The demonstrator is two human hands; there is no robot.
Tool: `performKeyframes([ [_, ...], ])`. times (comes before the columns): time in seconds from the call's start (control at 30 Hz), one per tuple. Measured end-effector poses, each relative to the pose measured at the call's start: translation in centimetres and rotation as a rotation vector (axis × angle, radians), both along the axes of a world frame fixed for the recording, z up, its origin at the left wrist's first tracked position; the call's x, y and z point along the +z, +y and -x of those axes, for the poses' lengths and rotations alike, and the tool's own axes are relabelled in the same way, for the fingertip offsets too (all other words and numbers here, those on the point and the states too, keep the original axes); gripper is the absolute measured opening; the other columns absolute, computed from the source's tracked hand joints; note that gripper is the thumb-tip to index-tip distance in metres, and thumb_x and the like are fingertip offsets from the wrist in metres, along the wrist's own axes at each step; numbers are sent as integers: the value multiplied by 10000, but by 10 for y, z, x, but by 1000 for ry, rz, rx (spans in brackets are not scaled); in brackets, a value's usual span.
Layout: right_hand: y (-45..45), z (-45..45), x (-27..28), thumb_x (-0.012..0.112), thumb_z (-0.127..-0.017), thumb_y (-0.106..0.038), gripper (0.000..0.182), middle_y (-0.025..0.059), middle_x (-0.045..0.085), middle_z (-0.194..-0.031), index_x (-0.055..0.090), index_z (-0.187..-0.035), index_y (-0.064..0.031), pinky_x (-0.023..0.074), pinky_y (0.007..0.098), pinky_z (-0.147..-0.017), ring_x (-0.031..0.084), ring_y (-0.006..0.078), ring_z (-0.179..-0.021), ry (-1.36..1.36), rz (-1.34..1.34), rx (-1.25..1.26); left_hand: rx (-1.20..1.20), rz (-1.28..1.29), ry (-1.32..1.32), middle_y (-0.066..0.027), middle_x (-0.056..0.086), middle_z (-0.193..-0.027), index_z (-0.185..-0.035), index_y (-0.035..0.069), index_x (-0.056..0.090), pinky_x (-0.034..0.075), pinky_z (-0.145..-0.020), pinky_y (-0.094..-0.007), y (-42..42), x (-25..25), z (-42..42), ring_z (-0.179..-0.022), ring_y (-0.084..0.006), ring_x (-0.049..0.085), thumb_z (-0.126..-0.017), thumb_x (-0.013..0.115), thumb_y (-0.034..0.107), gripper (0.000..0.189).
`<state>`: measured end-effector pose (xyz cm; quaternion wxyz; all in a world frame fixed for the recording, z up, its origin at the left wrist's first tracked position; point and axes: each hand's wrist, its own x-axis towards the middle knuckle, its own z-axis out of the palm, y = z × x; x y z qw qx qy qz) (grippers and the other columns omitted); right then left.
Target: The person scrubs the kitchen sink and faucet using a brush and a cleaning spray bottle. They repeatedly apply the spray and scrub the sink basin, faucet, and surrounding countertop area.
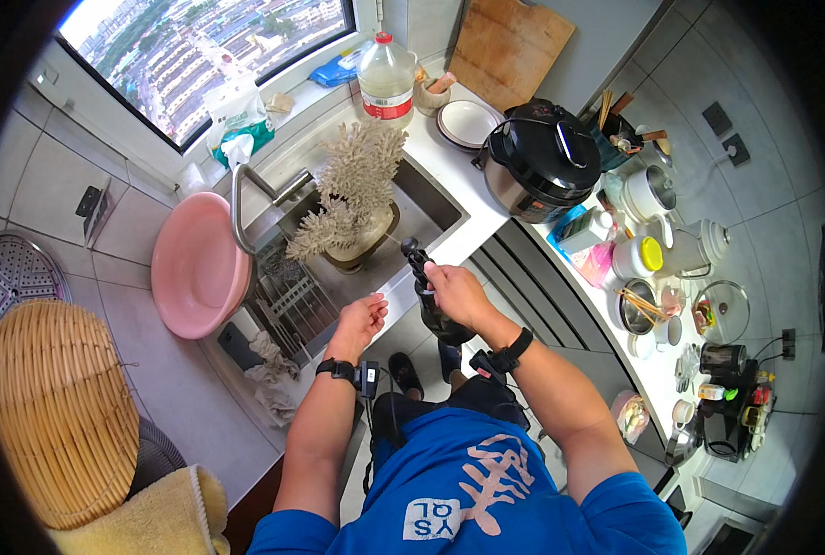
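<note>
My right hand point(456, 295) grips a black spray bottle point(434, 316) upright over the sink's front edge, its nozzle towards a bunch of dried, feathery beige plumes point(360, 166). The plumes lean out of a brown bowl-like vessel point(377, 243) in the steel sink point(426, 198). A thin streak shows between the nozzle and the vessel. Left of the bottle, my left hand point(362, 319) is held over the sink's front edge with its fingers loosely curled, holding nothing. A curved metal faucet point(242, 201) stands behind the sink's left part, where a rack point(301, 298) sits.
A pink basin point(193, 267) leans at the left of the sink. Behind stand a large plastic jug point(386, 83), stacked plates point(469, 125) and a pressure cooker point(544, 163). Bottles, pots and cups line the right counter. A crumpled cloth point(273, 378) lies left of my left arm.
</note>
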<state>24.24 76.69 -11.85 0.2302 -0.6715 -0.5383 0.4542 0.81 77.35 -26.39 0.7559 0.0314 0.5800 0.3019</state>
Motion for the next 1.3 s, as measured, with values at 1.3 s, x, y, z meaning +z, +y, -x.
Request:
performKeyframes([
  [1.3, 21, -19, -38, 408, -1089, -510, 650, 252, 721, -862, 714, -849, 11, 523, 493, -832, 688, 438, -881, -29, 68, -147, -17, 3, 22, -40, 709, -920, -1065, 88, 683, 482, -619, -247, 2, -1, 2, -751, -132, 644, -1004, 684, 177, 108],
])
